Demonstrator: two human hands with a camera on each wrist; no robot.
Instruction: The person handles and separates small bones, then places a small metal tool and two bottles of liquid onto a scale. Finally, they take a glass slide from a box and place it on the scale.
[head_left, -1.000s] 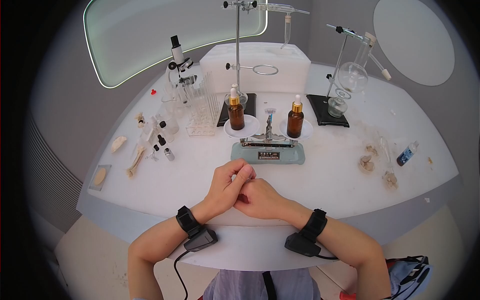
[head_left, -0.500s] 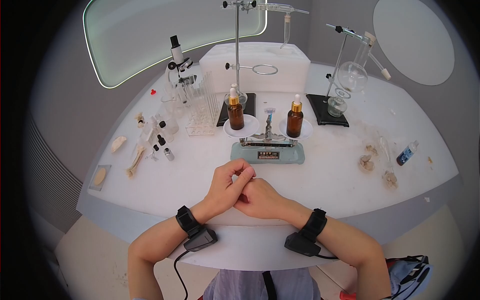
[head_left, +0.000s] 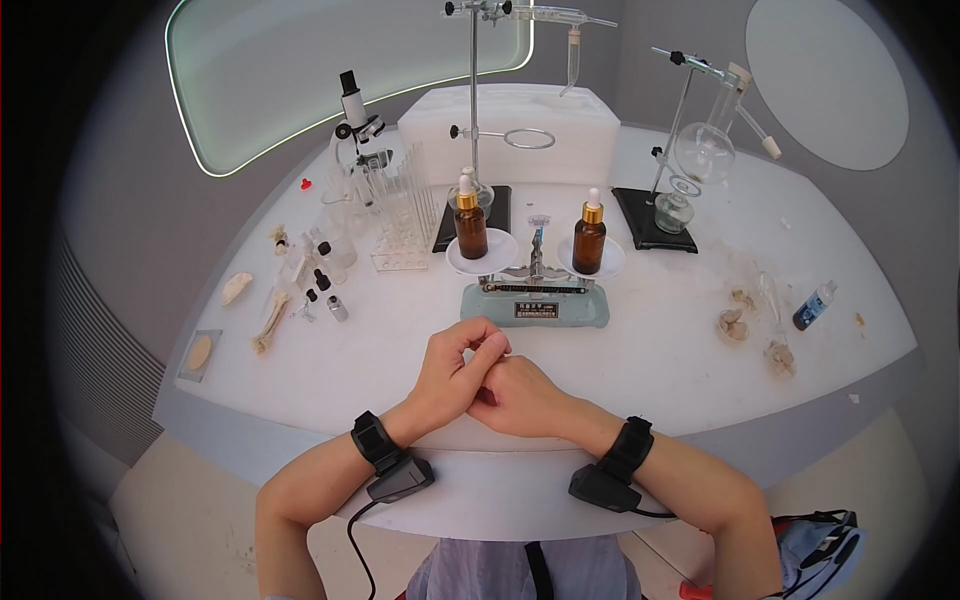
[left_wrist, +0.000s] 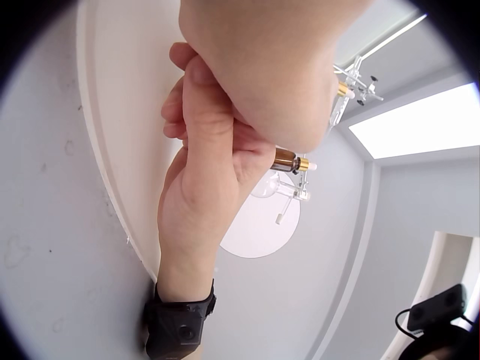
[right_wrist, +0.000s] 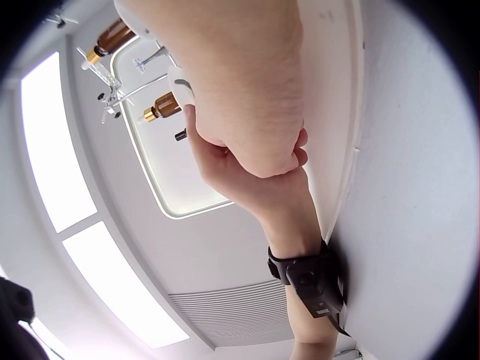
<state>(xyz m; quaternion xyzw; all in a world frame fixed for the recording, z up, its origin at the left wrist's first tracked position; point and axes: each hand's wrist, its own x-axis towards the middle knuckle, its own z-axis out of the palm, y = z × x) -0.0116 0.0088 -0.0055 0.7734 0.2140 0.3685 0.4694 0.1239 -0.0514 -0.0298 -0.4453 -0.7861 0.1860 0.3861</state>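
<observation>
My left hand (head_left: 450, 375) and right hand (head_left: 525, 398) are joined over the near part of the white table. The left hand holds the right, its thumb lying across the right hand's knuckles. In the left wrist view the right hand (left_wrist: 206, 165) has curled fingers, partly hidden behind the left. Just beyond the hands stands a green-based balance scale (head_left: 535, 308). One amber dropper bottle (head_left: 471, 232) stands upright on its left pan (head_left: 460, 262); another amber dropper bottle (head_left: 589, 243) stands on the right pan (head_left: 614, 261). Neither hand touches the scale.
Left of the scale are a test tube rack (head_left: 400, 262), a microscope (head_left: 352, 105) and several small vials. Behind it rises a stand (head_left: 474, 120) before a white foam block (head_left: 580, 130). A flask (head_left: 706, 155) on another stand and a blue-labelled bottle (head_left: 815, 307) are to the right.
</observation>
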